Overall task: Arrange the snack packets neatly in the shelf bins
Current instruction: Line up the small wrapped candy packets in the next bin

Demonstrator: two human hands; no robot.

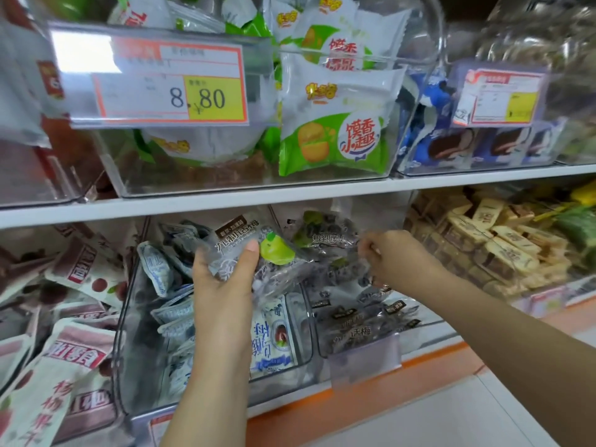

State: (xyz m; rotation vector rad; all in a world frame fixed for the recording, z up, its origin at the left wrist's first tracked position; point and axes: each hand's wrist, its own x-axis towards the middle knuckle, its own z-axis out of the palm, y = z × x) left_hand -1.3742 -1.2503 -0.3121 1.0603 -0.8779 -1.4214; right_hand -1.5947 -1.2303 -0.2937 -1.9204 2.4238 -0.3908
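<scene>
My left hand [222, 279] grips a clear packet of dark plums with a brown label and a green fruit picture [254, 250], held above the lower shelf's clear bins. My right hand [396, 256] reaches into the bin to the right [364, 346] and pinches the edge of another clear plum packet [325, 240]. More packets of the same kind [371, 321] lie flat in that bin. The bin under my left hand [129, 317] holds white and blue packets [171, 285].
Pink and white fruit packets [64, 366] fill the lower left. Small beige wrapped bars [503, 243] fill the lower right bin. Upper shelf bins hold green and white packets [335, 140], blue packets [451, 146] and price tags [167, 85]. An orange shelf edge [371, 385] runs below.
</scene>
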